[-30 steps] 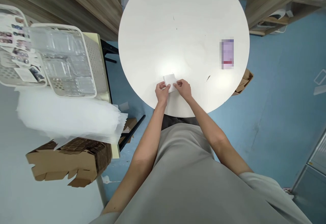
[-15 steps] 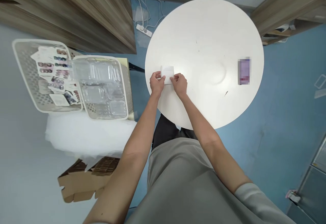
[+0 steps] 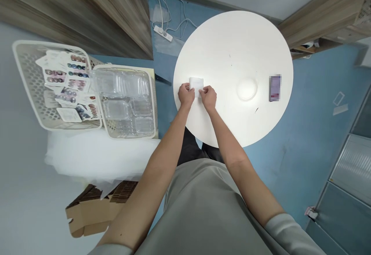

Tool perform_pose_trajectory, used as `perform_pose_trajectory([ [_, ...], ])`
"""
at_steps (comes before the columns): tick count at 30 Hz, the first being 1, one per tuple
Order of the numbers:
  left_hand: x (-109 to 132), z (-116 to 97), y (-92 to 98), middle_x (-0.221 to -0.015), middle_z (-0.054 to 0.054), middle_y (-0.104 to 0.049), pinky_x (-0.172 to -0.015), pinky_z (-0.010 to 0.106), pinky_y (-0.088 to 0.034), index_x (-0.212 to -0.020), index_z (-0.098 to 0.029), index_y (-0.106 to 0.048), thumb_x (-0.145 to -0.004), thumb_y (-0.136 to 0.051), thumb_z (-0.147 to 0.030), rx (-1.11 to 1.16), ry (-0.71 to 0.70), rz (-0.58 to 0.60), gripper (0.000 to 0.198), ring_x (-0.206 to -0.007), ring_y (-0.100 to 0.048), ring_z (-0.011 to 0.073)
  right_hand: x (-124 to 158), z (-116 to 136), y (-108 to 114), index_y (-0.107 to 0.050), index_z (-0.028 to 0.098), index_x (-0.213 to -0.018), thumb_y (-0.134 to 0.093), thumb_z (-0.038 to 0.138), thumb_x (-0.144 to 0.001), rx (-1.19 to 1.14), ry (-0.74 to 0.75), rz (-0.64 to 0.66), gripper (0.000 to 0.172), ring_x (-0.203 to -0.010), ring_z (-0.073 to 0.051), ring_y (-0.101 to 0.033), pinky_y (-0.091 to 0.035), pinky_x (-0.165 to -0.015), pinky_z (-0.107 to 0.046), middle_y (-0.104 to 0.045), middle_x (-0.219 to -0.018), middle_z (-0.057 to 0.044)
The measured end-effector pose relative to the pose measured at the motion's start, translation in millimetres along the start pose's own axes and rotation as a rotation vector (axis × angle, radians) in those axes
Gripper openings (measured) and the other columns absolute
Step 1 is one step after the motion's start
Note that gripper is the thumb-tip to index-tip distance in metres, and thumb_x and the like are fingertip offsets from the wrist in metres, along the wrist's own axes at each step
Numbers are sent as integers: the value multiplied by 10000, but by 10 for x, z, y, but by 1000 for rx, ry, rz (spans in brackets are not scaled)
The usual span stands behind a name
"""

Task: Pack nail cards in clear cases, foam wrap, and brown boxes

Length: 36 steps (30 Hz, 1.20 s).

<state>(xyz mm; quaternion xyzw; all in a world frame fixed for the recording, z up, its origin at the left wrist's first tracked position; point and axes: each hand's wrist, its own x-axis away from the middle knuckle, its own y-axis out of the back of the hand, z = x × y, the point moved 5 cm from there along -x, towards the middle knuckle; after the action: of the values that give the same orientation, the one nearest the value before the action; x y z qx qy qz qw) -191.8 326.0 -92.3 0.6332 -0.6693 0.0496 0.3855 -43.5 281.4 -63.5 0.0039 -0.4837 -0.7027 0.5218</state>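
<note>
A small white packet lies at the left side of the round white table. My left hand pinches its near left edge with closed fingers. My right hand pinches its near right edge, fingers curled. Both hands rest on the tabletop close together.
A purple blurred card lies on the table's right side. To the left stand a tray of printed cards, a tray of clear plastic shells, a stack of white sheets and folded cardboard boxes. A power strip lies on the blue floor.
The view has swung left and back, so the trays now show in full. Both hands keep hold of the white packet, now nearer the table's left edge.
</note>
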Motion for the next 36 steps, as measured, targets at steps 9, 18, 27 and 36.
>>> perform_pose_trajectory([
  [9,406,214,340,-1203,164,-755,-1189,492,-493,-1526,-136,-637,-986,-729,-238,-48,-117,-142,557,-1259,-678,328,120,34,144,-656,195,-1229,-672,391,-1051,-140,109,2,264,-1003,-267,-720,-538,-986,-393,-770,-1006,-81],
  [18,2918,1159,921,-1266,159,-811,-1057,451,-615,-1311,-187,-766,-1030,-629,-450,139,-23,-363,408,-1196,-757,314,1200,-368,342,-734,188,-1117,-627,497,-1023,-251,366,244,340,-897,-247,-738,-587,-892,-373,-789,-947,-84],
  [27,4395,1784,1397,-1351,195,-752,-1104,454,-607,-1356,-162,-710,-1051,-593,-482,164,71,-934,458,-1266,-734,303,2250,-502,223,-759,202,-1054,-610,578,-986,-205,576,540,410,-833,-242,-716,-602,-851,-379,-772,-900,-75],
  [36,4651,2726,2219,-1594,309,-610,-1329,609,-394,-1539,-10,-596,-956,-686,-346,-180,381,-851,679,-1529,-550,458,3020,-534,43,-741,235,-992,-568,638,-1008,-59,760,729,439,-794,-250,-712,-570,-766,-367,-750,-833,-56],
])
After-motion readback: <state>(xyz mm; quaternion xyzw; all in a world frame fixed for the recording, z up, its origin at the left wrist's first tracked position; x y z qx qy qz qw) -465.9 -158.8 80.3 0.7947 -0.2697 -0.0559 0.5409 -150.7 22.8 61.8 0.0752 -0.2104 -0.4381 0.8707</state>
